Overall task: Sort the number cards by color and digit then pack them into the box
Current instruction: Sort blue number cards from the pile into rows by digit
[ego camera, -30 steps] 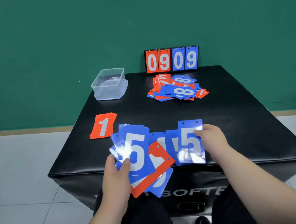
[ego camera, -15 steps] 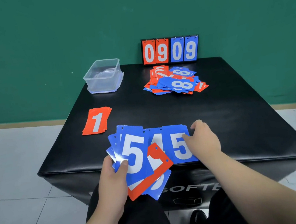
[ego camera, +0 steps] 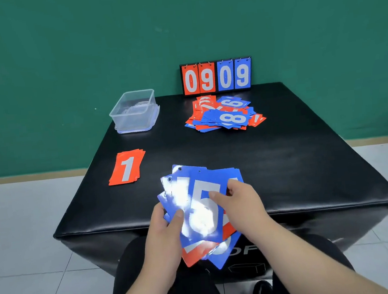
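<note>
Barely started imo: left grip (ego camera: 162, 231) holds a fan of blue and red number cards (ego camera: 202, 193), right grip (ego camera: 241, 204) pinches the top one, only red 1s (ego camera: 127, 167) sorted up-left, clear plastic box (ego camera: 135, 119) well beyond looks unpacked.

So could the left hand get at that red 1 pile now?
Likely not yet: the left hand grips a fan of cards. The way to the red 1 pile is free, though.

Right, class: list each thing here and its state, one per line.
Box: upright, lid off.
Red 1 stack: flat, face up.
Pile: mixed red and blue, unsorted.
Scoreboard: upright, reads 09 09.
Fan: blue 5 on top, held in both hands.
Left hand: grips Fan.
Right hand: pinches Fan.
</note>
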